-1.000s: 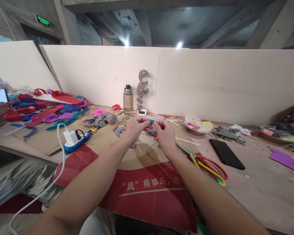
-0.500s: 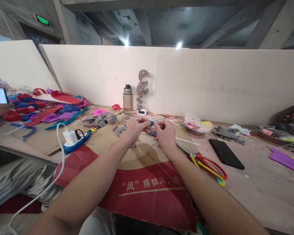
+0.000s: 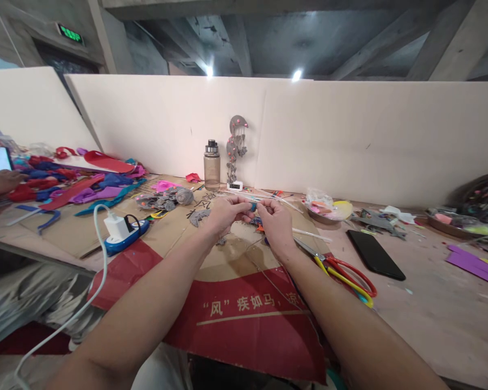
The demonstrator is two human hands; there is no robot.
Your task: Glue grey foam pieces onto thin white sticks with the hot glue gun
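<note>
My left hand [image 3: 226,215] and my right hand [image 3: 275,221] meet over the cardboard sheet [image 3: 195,246], fingertips pinched close together. Between them sits a small blue piece [image 3: 252,207]; its exact kind is too small to make out, and the fingers cover part of it. A thin cord [image 3: 266,273] trails over the cardboard below my hands. Beside my left wrist lies a grey felt cutout [image 3: 198,218]. Scissors [image 3: 337,265] with red and yellow handles rest next to my right forearm.
A bottle [image 3: 212,167] and a hanging grey ornament [image 3: 236,143] stand at the back wall. To the right are a black phone [image 3: 375,254] and a dish [image 3: 325,216] of scraps. A power strip [image 3: 126,238] and another person's hand [image 3: 2,183] are at left.
My fingertips have shifted slightly with the blue piece, which sits a touch lower and further right. The other person's hand at left has also moved a little.
</note>
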